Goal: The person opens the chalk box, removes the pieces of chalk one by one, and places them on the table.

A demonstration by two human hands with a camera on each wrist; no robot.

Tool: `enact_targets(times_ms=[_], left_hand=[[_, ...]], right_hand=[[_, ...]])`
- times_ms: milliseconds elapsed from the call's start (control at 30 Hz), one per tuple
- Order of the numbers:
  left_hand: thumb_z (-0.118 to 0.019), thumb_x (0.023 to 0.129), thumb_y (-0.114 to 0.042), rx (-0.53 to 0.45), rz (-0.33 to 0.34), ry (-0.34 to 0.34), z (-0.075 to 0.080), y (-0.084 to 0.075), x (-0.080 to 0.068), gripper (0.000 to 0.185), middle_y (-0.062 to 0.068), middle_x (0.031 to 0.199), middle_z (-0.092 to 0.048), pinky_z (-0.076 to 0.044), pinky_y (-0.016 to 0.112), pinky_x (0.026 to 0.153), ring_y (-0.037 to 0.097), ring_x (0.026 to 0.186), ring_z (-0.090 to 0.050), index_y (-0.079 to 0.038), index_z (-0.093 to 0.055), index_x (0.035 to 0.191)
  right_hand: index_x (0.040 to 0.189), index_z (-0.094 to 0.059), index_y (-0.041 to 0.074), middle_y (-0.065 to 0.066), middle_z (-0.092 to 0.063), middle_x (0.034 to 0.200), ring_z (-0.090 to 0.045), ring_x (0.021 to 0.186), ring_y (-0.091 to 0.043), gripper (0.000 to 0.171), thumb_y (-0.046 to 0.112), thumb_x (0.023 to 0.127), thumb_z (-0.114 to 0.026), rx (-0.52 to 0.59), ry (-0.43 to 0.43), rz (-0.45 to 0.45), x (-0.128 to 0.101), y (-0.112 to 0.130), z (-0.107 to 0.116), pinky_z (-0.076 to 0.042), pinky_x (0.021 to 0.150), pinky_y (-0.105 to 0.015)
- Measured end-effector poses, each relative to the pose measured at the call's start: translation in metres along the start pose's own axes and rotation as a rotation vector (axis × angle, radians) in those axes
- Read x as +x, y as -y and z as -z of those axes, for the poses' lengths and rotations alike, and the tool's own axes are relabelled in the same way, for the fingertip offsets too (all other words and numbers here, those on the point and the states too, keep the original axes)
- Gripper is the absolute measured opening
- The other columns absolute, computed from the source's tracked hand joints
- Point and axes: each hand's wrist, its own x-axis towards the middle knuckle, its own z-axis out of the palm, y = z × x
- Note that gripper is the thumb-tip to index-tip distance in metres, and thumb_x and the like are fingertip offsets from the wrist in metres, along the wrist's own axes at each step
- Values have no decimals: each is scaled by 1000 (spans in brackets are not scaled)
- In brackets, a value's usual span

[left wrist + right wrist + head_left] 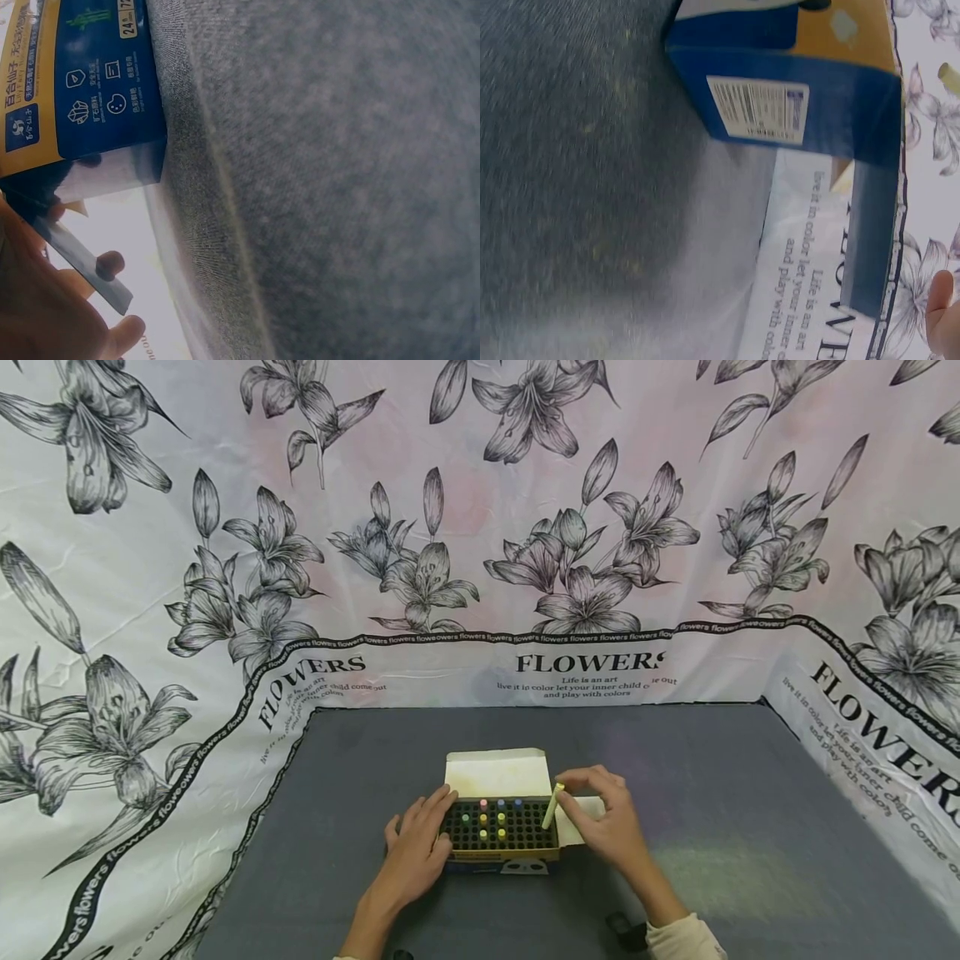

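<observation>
A pale yellow chalk stick (552, 806) is pinched between the right hand's (603, 818) thumb and fingertips, tilted over the right edge of the open chalk box (500, 827), probably so it can go into or come out of a cell. The left hand (417, 843) rests against the box's left side, fingers fairly straight, apparently steadying it. The box sits near the front of the grey table (750, 827), lid flap back. About eight coloured chalk ends show in the black grid; most cells look empty.
</observation>
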Motion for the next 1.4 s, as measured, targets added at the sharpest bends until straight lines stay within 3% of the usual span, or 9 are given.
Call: enact_targets(times_ms=[333, 467, 633, 767, 933, 1100, 1267, 1400], left_hand=[[-44, 101, -16, -5, -1, 4, 1, 1, 0, 59, 1, 167, -32, -5, 73, 110, 44, 153, -26, -23, -37, 159], [-44, 101, -16, 2, -5, 0, 1, 1, 0, 59, 1, 167, -33, -6, 73, 110, 44, 152, -27, -22, -38, 159], [-44, 101, -17, -5, -4, 0, 2, 1, 0, 58, 1, 167, -33, -5, 73, 109, 44, 153, -27, -22, -39, 158], [-44, 101, -16, -8, -2, 1, 2, 0, -1, 58, 1, 167, -33, -5, 73, 109, 45, 153, -26, -22, -39, 159], [-44, 101, -15, -2, -15, -14, 0, 0, 0, 58, 4, 166, -34, -7, 75, 108, 47, 151, -27, -21, -40, 158], [-44, 101, -15, -4, -17, -15, 0, -2, 0, 58, 4, 166, -34, -7, 76, 108, 47, 151, -27, -21, -40, 158], [-44, 101, -16, -2, -2, -4, 0, -1, 0, 58, 3, 167, -33, -6, 74, 109, 46, 152, -27, -21, -39, 159], [-44, 101, -16, -1, 10, 2, 0, -1, 0, 59, 1, 167, -32, -6, 73, 110, 44, 153, -26, -22, -38, 159]], right_hand=[[106, -74, 7, -9, -71, 88, -61, 89, -4, 32, -12, 80, -75, 23, -62, 4, -5, -6, 33, -27, 103, -25], [107, -74, 6, -7, -70, 89, -62, 93, -1, 32, -13, 81, -73, 14, -78, -21, -13, -10, 48, -27, 104, -22], [109, -73, 0, -1, -70, 93, -63, 96, 4, 34, -18, 80, -71, 0, -86, -42, -22, -15, 64, -35, 96, -15], [110, -74, 1, 5, -70, 95, -64, 95, 5, 33, -16, 82, -70, -39, -86, -80, -29, -22, 74, -43, 94, -10], [109, -74, 2, 10, -69, 96, -64, 92, 6, 28, -12, 86, -70, -79, -77, -144, -38, -29, 86, -44, 92, -8], [107, -75, 3, 2, -71, 84, -63, 88, 6, 24, -9, 86, -71, -115, -77, -200, -47, -33, 97, -41, 93, -5], [107, -75, 6, -5, -70, 82, -62, 85, 6, 18, 1, 90, -73, -171, -38, -272, -57, -39, 107, -41, 90, -5], [108, -75, 8, 1, -70, 83, -61, 82, 3, 18, 5, 91, -74, -235, 30, -310, -63, -44, 113, -48, 80, -17]])
